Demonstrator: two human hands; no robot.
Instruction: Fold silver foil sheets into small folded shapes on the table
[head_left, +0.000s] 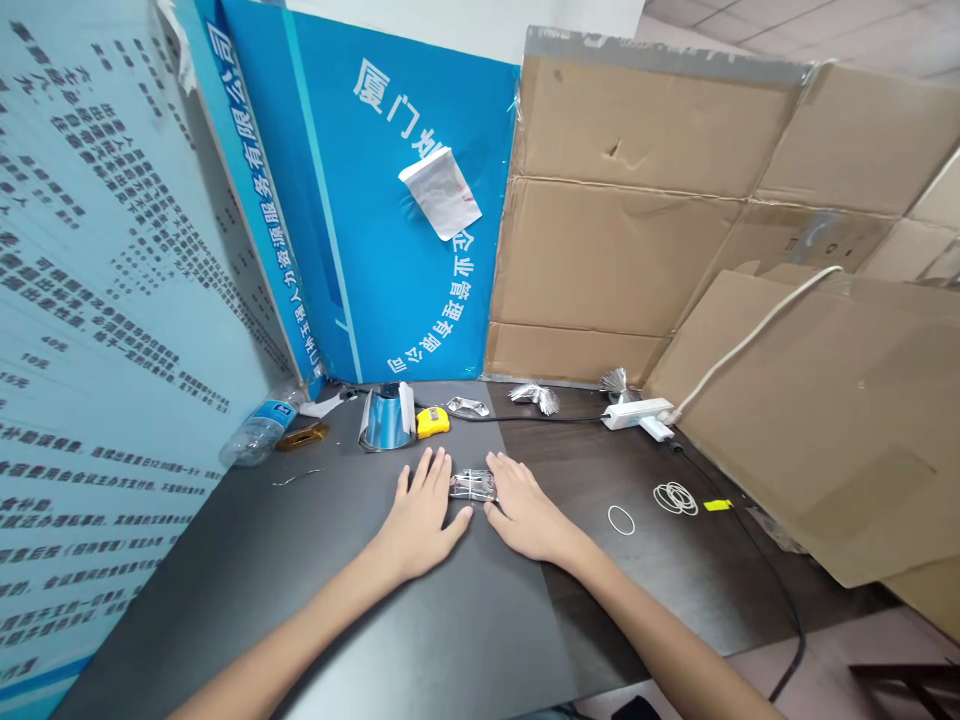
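My left hand [422, 512] lies flat on the dark table [450, 640], fingers stretched out and pointing away from me. My right hand [523, 508] lies flat beside it, fingers also extended. Between the two hands sits a small shiny silver foil piece [472, 485], and the inner fingers of both hands touch its sides. Neither hand grips it.
A silver-blue foil roll [386, 418], a yellow tape measure [433, 422], crumpled foil bits [534, 396] and a white power strip [637, 413] line the back. Rubber bands [675, 497] lie right. A water bottle [262, 427] lies left. Cardboard [825, 420] and blue boards wall the desk.
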